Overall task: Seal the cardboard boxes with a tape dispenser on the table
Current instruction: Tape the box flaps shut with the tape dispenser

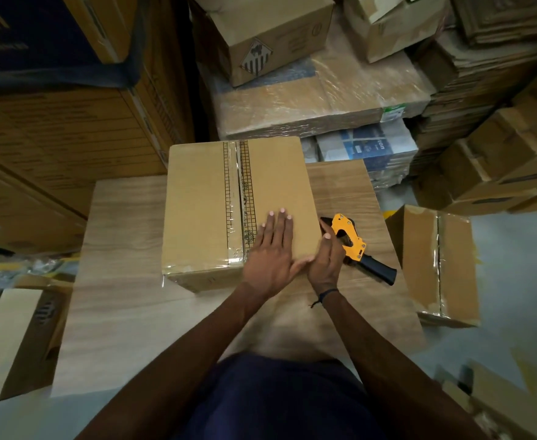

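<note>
Roughly counted, we see one closed cardboard box [229, 204] on the wooden table [124, 281], one yellow tape dispenser [352, 242] lying just right of it, and two hands. Our left hand [271, 252] lies flat on the box top, fingers straight, beside the taped seam. Our right hand [327, 262] curls at the box's near right corner, touching the dispenser; whether it grips it we cannot tell. Stacked cartons [54, 138] crowd the room, one open box [438, 265] on the floor at right.

Brown cardboard box [203, 211] w/ black grid print; dispenser [349, 239] yellow & black; woodgrain table [127, 300].
</note>
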A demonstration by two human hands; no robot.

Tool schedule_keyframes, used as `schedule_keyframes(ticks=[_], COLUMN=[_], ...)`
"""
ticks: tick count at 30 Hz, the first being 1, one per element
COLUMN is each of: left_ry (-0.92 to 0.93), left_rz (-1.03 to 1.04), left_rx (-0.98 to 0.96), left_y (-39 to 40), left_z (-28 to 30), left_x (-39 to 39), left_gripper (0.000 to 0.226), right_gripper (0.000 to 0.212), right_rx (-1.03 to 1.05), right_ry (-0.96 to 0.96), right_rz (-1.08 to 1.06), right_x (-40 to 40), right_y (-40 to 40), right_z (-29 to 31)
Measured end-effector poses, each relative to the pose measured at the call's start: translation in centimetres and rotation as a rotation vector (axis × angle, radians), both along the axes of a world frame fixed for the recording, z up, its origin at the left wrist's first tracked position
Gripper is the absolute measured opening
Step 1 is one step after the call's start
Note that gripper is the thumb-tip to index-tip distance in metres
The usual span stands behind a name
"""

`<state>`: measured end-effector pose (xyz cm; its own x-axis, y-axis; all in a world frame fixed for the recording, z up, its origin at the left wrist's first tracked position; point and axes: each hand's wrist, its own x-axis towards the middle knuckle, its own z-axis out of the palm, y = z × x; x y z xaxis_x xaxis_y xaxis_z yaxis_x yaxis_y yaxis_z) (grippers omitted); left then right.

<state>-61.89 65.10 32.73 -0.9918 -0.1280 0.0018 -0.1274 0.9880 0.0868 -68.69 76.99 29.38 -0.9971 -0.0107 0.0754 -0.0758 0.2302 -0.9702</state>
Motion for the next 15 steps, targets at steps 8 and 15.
schedule_keyframes(ticks=[8,15], left_ry=[0.112,0.139], left_rz=[-0.282,-0.187], left_rx=[-0.233,-0.114], left_y=[-9.8,-15.6], left_z=[0.0,0.3], left_x=[5.7,9.6], left_gripper=[0.091,0.086], right_gripper=[0.047,0.051], right_rx=[0.047,0.153], right_ry=[0.049,-0.008], right_rz=[0.029,0.039], right_x=[0.2,0.0], right_y=[0.2,0.6], right_z=[0.6,-0.6])
